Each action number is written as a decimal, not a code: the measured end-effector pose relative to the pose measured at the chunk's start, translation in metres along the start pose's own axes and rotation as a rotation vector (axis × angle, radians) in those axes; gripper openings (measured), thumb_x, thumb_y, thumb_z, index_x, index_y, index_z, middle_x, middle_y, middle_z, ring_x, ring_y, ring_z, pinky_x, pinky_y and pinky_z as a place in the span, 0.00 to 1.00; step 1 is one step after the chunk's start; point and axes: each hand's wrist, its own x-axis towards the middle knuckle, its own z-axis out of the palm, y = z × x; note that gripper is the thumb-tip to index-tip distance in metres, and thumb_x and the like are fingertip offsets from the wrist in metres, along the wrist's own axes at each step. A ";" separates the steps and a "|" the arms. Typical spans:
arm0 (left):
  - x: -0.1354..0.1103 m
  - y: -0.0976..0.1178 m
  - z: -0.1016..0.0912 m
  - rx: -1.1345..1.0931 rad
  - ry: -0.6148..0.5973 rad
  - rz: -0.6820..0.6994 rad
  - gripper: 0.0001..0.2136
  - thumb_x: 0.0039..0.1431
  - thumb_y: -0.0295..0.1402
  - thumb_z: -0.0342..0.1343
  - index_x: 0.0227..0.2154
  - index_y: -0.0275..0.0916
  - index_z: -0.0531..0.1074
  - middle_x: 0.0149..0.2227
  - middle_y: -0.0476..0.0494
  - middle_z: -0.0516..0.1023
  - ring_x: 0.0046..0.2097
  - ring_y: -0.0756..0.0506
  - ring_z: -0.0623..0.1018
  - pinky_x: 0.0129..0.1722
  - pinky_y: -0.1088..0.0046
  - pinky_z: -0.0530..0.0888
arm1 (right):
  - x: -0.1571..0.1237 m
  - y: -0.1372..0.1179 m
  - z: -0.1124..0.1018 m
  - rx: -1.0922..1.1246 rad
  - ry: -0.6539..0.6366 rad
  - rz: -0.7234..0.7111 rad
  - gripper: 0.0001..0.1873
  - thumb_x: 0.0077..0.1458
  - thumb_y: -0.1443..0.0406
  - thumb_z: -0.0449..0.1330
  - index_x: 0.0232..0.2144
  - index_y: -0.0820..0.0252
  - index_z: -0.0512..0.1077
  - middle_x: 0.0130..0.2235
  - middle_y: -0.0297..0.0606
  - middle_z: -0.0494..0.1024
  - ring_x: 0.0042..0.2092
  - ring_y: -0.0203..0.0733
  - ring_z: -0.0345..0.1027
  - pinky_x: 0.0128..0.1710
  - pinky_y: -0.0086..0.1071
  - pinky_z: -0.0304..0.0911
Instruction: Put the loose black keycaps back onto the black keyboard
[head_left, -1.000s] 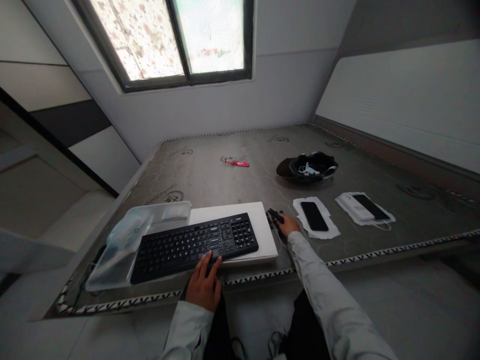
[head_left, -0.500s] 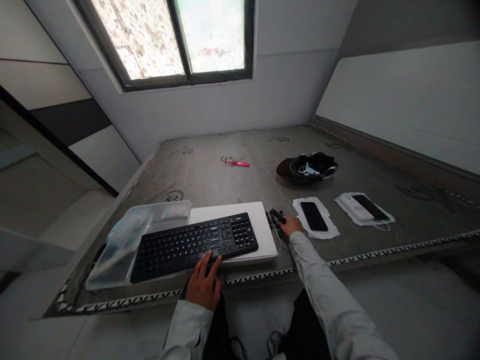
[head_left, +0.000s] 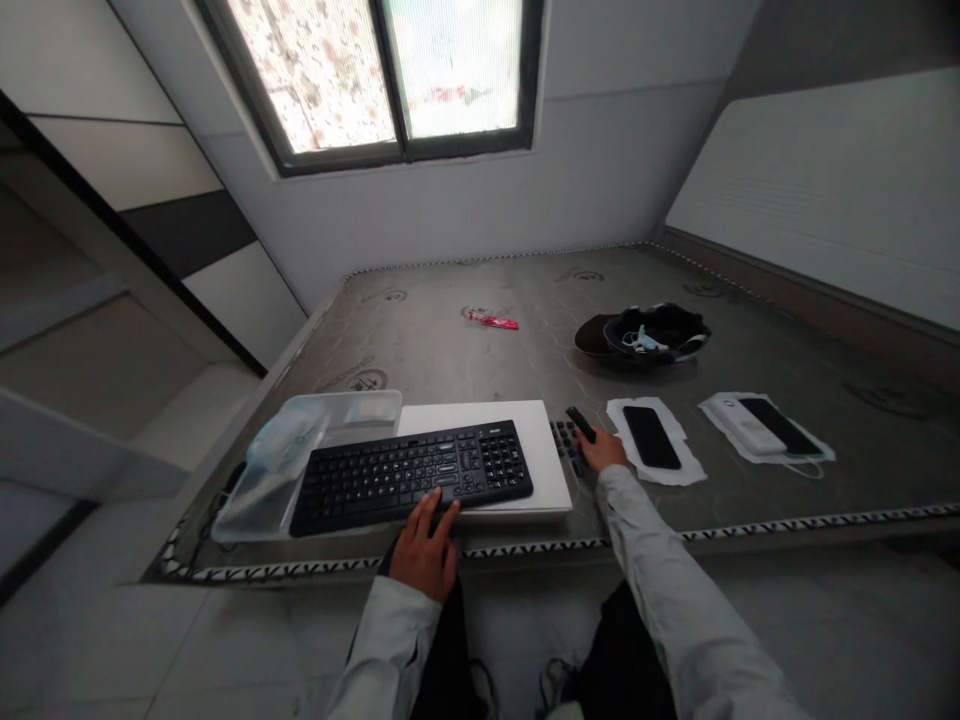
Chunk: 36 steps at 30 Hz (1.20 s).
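Observation:
A black keyboard (head_left: 409,475) lies partly on a white box (head_left: 551,470) and partly over a clear plastic tray (head_left: 262,480). At its front edge rests my left hand (head_left: 426,555), fingers spread and touching the keyboard, gripping nothing. To the right of the box, my right hand (head_left: 602,452) is closed on a short black bar-shaped piece (head_left: 580,424), which points up and away. What exactly this piece is cannot be made out. Several small black keycaps (head_left: 568,449) lie on the surface between the box and my right hand.
Right of my right hand, a black phone (head_left: 651,437) lies on white paper. Farther right are a white device (head_left: 746,425) and another dark phone (head_left: 778,425). A cap (head_left: 660,335) with a bundled item inside and a red packet (head_left: 495,321) lie farther back.
The camera view has turned a little, so everything sits farther right in the picture. My right hand keeps the black piece; my left hand stays at the keyboard's front edge.

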 end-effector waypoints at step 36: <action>-0.005 -0.004 -0.002 -0.082 -0.030 -0.009 0.28 0.49 0.24 0.50 0.56 0.44 0.64 0.62 0.41 0.58 0.61 0.38 0.61 0.53 0.58 0.70 | -0.059 0.007 0.002 -0.137 -0.069 0.167 0.23 0.45 0.49 0.61 0.37 0.58 0.77 0.38 0.49 0.78 0.43 0.54 0.72 0.41 0.42 0.66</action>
